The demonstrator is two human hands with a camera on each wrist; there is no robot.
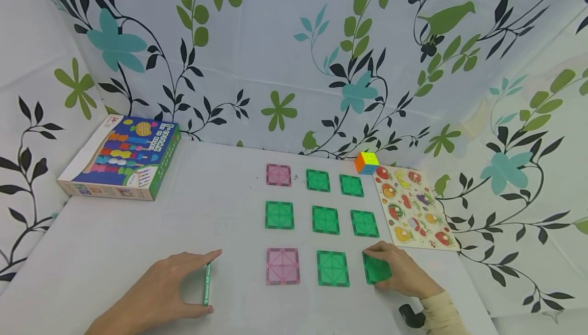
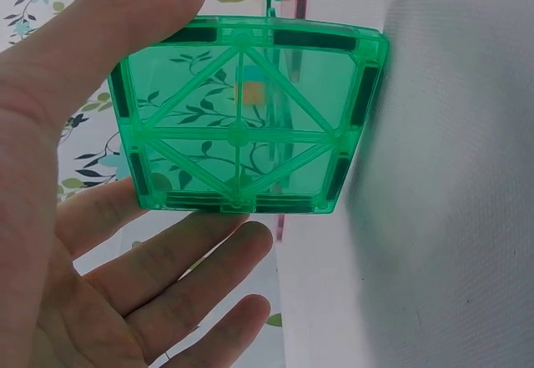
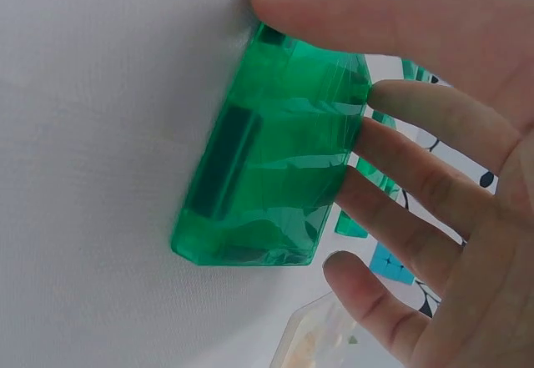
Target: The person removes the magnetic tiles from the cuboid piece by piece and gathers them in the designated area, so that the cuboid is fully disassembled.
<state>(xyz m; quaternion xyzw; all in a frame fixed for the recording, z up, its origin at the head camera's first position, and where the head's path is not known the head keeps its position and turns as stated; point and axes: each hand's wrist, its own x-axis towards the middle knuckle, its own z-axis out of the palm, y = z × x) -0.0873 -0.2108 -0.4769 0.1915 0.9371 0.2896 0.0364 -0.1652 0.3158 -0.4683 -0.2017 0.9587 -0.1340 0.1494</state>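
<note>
My left hand point(image 1: 158, 289) holds a green magnetic tile point(image 2: 238, 134) on edge at the front left, thumb on one edge and fingers at the opposite one. Its see-through square face has crossing ribs and dark magnet strips. At the front right, my right hand point(image 1: 406, 268) grips a darker green magnetic tile point(image 3: 267, 159) between thumb and fingers, close to the table; I cannot tell whether it is one tile or a stack. Beside it lies a flat green tile point(image 1: 333, 268), then a pink tile point(image 1: 283, 266). Behind them, more green tiles point(image 1: 325, 220) lie in rows.
Another pink tile point(image 1: 278, 175) lies in the back row. A colourful puzzle cube point(image 1: 366, 163) and a fruit-picture board point(image 1: 415, 207) stand at the back right. A game box point(image 1: 124, 156) lies at the back left. A black object point(image 1: 412, 316) is by my right wrist.
</note>
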